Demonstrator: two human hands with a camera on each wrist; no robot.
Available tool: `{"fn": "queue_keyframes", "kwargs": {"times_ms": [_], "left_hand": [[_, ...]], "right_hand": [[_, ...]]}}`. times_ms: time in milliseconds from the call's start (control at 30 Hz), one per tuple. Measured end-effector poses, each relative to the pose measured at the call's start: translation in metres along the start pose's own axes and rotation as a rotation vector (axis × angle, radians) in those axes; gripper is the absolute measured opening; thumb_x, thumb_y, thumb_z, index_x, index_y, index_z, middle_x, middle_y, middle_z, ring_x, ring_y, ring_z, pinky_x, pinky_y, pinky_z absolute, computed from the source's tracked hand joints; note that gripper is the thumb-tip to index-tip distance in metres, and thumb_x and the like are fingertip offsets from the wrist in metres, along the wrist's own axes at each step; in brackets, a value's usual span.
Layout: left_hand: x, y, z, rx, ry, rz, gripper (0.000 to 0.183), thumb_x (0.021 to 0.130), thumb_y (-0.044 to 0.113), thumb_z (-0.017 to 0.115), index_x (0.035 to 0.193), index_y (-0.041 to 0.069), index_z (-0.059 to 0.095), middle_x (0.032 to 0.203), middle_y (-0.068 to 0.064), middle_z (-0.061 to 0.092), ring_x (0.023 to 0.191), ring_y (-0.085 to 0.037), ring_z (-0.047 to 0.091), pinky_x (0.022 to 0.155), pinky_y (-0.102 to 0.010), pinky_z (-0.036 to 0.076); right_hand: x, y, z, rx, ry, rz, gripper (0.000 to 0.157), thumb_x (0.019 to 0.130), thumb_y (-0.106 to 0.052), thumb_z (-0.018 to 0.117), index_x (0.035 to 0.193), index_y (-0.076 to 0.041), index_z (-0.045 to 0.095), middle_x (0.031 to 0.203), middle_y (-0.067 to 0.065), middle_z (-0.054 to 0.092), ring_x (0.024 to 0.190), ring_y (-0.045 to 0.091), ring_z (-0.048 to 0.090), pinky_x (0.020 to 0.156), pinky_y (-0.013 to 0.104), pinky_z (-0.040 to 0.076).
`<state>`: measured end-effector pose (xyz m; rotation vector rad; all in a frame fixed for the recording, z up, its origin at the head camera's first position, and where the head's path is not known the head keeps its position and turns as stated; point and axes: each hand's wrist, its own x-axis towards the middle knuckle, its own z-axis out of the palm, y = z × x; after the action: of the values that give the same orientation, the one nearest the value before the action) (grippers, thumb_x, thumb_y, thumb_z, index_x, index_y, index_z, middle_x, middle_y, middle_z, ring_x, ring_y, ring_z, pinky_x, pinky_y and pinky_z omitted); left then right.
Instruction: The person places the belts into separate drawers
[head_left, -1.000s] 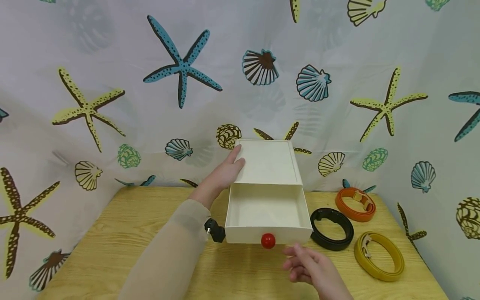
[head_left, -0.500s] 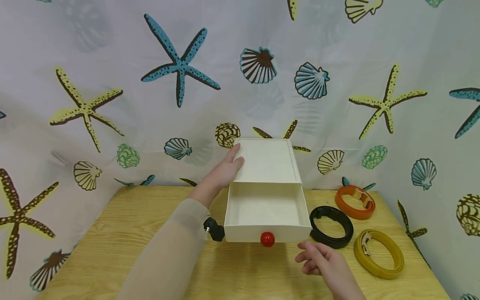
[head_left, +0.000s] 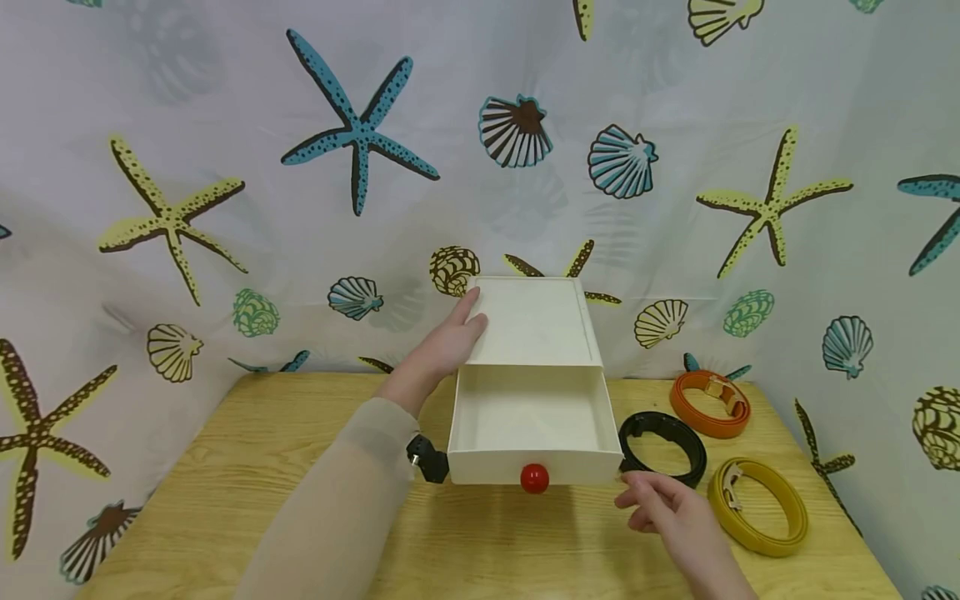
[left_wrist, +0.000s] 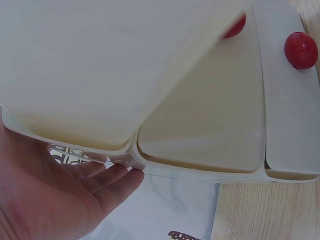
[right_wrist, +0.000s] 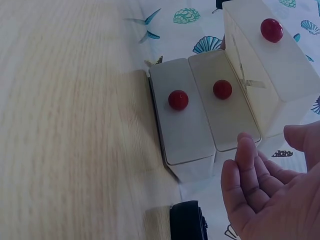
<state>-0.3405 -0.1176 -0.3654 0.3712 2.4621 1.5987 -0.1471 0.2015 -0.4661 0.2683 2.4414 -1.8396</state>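
A small white drawer cabinet (head_left: 534, 321) stands on the table, its top drawer (head_left: 487, 468) pulled out toward me and nothing inside. A red knob (head_left: 535, 478) sits on that drawer's front. My left hand (head_left: 448, 343) rests on the cabinet's left side, thumb at the top edge; in the left wrist view its fingers (left_wrist: 117, 187) lie extended along the side wall. My right hand (head_left: 678, 521) hovers, loosely curled and holding nothing, just right of the drawer front and near the black coiled belt (head_left: 697, 458). Two lower drawers (right_wrist: 182, 122) are closed in the right wrist view.
Behind the black belt lies an orange coiled belt (head_left: 697, 422), and a yellow coiled belt (head_left: 795, 508) is nearer at the right edge of the wooden table (head_left: 285, 442). A shell-and-starfish curtain (head_left: 420, 208) hangs around the back and sides.
My right hand has moved away from the red knob, rightward toward the black belt. The left hand keeps its place on the cabinet, and the drawer stays pulled out.
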Motion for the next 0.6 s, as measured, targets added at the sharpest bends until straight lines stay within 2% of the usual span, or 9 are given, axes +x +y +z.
{"fn": "queue_keyframes", "kwargs": {"times_ms": [300, 400, 600], "left_hand": [[-0.001, -0.001, 0.0, -0.001, 0.005, -0.013, 0.068, 0.121, 0.039, 0.033, 0.18, 0.029, 0.0, 0.186, -0.004, -0.005, 0.17, -0.029, -0.006, 0.135, -0.056, 0.002], [0.0, -0.001, 0.0, 0.0, 0.005, -0.007, 0.068, 0.121, 0.039, 0.033, 0.18, 0.028, 0.001, 0.186, -0.005, -0.005, 0.17, -0.03, -0.006, 0.135, -0.056, 0.002], [0.001, -0.001, -0.001, 0.006, 0.002, 0.0, 0.068, 0.121, 0.038, 0.033, 0.18, 0.027, 0.002, 0.186, -0.006, -0.004, 0.17, -0.03, -0.005, 0.135, -0.056, 0.003]], "right_hand": [[0.011, 0.001, -0.013, -0.197, 0.074, -0.016, 0.066, 0.109, -0.058, 0.066, 0.144, -0.002, 0.07, 0.113, 0.005, 0.081, 0.097, 0.023, 0.075, 0.088, 0.042, 0.063], [0.014, 0.001, -0.017, -0.287, 0.086, -0.039, 0.067, 0.108, -0.061, 0.065, 0.143, -0.004, 0.071, 0.115, 0.005, 0.081, 0.099, 0.022, 0.075, 0.085, 0.041, 0.062], [0.018, 0.004, -0.022, -0.471, 0.129, -0.104, 0.071, 0.105, -0.071, 0.061, 0.141, -0.011, 0.074, 0.116, -0.002, 0.079, 0.1, 0.015, 0.073, 0.09, 0.045, 0.059]]}}
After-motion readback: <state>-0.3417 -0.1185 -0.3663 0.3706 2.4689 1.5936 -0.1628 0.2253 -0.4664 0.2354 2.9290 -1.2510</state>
